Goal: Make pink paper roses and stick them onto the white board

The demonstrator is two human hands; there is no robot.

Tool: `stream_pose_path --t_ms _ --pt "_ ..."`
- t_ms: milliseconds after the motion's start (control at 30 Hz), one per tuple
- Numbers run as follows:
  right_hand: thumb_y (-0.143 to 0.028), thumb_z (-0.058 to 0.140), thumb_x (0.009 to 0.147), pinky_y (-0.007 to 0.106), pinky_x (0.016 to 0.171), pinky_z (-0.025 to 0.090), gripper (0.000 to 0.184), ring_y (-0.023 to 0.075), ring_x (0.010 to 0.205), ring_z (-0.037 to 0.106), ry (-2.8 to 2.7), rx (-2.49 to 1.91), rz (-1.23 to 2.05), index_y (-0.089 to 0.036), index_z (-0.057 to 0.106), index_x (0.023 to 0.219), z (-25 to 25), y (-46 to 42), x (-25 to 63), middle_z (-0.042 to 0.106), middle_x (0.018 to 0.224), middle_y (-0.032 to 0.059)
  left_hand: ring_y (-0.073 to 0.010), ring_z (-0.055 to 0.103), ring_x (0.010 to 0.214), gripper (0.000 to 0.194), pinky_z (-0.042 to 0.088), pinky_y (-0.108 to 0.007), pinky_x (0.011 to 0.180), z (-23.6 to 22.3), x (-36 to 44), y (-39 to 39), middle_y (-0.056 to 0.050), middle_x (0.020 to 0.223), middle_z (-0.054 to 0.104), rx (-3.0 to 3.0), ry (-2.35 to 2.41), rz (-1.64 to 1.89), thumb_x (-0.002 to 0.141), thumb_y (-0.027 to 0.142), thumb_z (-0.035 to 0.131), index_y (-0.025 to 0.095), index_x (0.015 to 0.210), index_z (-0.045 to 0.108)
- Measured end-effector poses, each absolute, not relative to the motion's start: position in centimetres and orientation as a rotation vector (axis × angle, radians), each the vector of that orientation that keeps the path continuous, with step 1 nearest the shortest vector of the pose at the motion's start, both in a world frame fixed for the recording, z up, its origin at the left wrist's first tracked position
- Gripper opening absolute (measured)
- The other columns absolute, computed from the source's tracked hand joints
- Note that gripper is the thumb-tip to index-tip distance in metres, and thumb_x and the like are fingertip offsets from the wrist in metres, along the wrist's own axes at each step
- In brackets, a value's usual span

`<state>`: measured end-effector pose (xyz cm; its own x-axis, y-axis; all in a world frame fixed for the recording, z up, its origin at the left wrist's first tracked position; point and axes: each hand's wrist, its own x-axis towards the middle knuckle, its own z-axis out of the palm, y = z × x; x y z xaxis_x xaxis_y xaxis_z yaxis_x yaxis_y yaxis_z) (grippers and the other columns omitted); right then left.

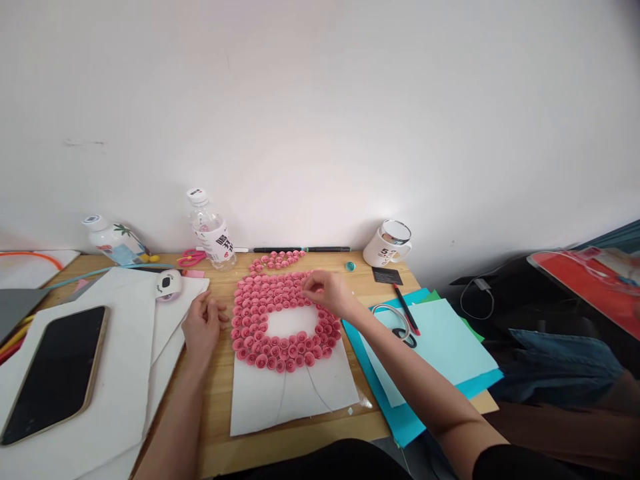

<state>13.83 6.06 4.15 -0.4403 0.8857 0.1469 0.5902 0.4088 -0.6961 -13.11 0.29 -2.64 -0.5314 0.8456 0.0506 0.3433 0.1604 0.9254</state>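
Observation:
Rolled pink paper roses [260,293] cover the upper part of a white sheet [255,400], packed round a bare white oval. My right hand [330,293] reaches over the upper right of the roses, thumb and fingers pinched at one of them. How firmly it grips that rose is hard to see. On the wooden table [220,400], left of the sheet, rests my left hand [205,323], with loosely bent fingers and nothing visible in them. Behind the sheet lies a group of loose pink roses [280,259]. Two thin curved lines run down the sheet below the roses.
A clear bottle [213,233], pink scissors [191,258] and a white mug [387,245] stand or lie near the wall. At left, a phone [55,373] rests on white boards [130,373]. Blue paper [440,347], a red-black pen [407,310] and scissors [405,338] are at right.

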Motion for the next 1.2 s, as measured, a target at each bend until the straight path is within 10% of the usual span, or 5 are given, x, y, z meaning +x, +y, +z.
stream_pose_path --t_ms 967,1200 --pt "-0.013 0.053 0.085 0.035 0.086 0.047 0.021 0.0204 0.099 0.054 -2.550 -0.841 0.591 -0.018 0.067 0.070 1.0 0.1 16.4 0.071 0.084 0.0026 -0.0133 0.058 0.050 0.041 0.048 -0.025 0.045 -2.7 -13.1 0.4 -0.003 0.072 0.062 1.099 1.922 1.395 0.079 0.036 0.047 0.016 0.115 0.048" --pt "-0.015 0.050 0.088 0.040 0.091 0.047 0.020 0.0227 0.112 0.052 -2.457 -0.886 0.372 -0.018 0.065 0.099 0.2 -1.8 17.3 0.067 0.107 0.0062 -0.0138 0.058 0.050 0.041 0.048 -0.025 0.045 -2.8 -13.1 0.4 -0.003 0.071 0.062 1.098 1.922 1.407 0.079 0.037 0.047 0.015 0.114 0.048"
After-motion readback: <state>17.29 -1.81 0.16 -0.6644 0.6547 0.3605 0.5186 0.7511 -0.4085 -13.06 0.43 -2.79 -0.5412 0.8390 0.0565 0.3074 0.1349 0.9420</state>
